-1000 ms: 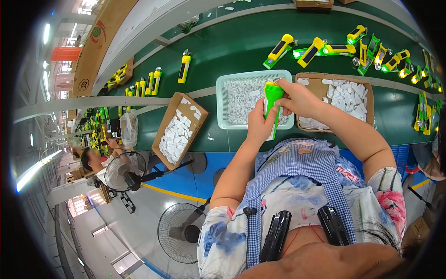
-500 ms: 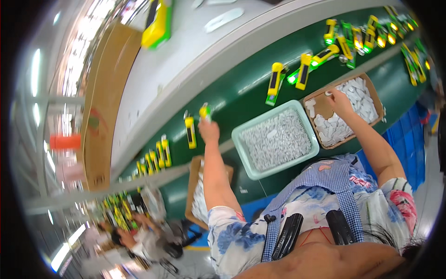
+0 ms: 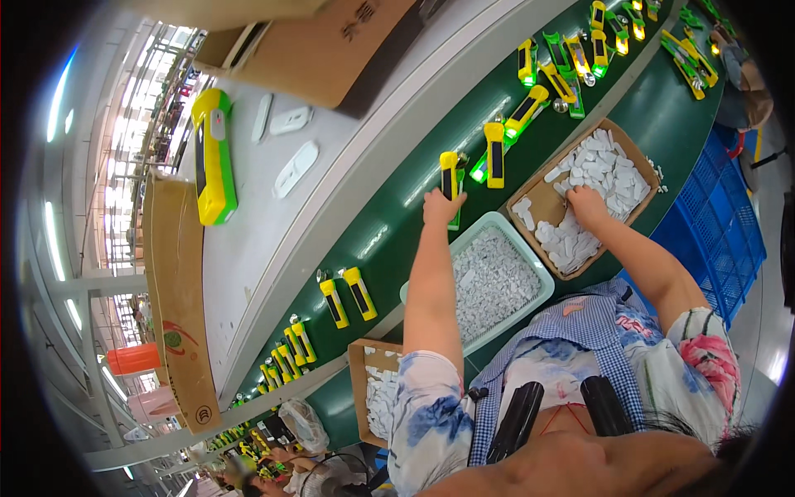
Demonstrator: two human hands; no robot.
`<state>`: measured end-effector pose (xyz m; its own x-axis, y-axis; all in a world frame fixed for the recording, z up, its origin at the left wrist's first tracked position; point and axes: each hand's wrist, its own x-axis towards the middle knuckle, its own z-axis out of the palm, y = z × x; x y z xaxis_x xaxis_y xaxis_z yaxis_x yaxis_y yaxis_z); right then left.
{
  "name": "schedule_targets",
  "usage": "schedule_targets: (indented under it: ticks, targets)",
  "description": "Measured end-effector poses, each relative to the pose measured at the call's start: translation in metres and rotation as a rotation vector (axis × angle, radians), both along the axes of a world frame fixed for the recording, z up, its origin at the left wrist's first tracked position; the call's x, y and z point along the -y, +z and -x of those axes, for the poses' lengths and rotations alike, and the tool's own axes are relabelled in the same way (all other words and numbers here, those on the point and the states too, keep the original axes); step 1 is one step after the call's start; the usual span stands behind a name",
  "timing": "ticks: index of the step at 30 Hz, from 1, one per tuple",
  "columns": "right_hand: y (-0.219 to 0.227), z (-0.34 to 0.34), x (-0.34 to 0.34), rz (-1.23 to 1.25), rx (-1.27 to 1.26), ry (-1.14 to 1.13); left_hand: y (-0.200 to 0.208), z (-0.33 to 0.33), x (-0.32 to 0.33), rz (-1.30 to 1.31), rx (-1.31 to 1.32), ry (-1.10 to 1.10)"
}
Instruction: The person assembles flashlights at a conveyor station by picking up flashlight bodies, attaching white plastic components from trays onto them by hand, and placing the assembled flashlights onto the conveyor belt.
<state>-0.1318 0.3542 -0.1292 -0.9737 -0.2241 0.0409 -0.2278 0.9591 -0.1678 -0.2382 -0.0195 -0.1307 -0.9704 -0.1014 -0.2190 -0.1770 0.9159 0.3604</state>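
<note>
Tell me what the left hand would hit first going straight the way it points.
The left hand would probably meet the yellow and green flashlight first: it is right there, though exact contact is hard to judge.

Green bench (image 3: 381,224): cardboard tray (image 3: 542,200) and pale-green basket (image 3: 547,287) placed adjacent along near edge; several yellow-green flashlights (image 3: 495,157) lie nearer far edge.
</note>
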Motion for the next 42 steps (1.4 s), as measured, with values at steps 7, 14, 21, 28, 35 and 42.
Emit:
schedule_targets:
  ticks: [7, 14, 21, 28, 35, 42]
  targets:
    - [0.015, 0.001, 0.0, 0.229, 0.028, 0.013, -0.001, -0.016, 0.021, -0.65, -0.059, 0.21]
    - [0.006, 0.008, -0.023, 0.248, 0.106, -0.101, 0.136, -0.115, -0.037, -1.545, 0.157, 0.328]
    - [0.01, 0.036, -0.006, 0.27, 0.087, -0.049, 0.163, -0.211, -0.087, -1.703, 0.111, 0.564]
    - [0.028, 0.045, -0.008, 0.686, 0.273, -0.054, 0.134, -0.24, -0.136, -1.401, 0.042, 0.51]
    - [0.197, -0.016, 0.056, 1.224, 1.139, 0.139, 0.138, -0.229, -0.178, -1.017, -0.261, 0.464]
    - [0.17, -0.023, 0.077, 0.797, 0.687, 0.351, 0.146, -0.229, -0.187, -0.861, -0.237, 0.39]
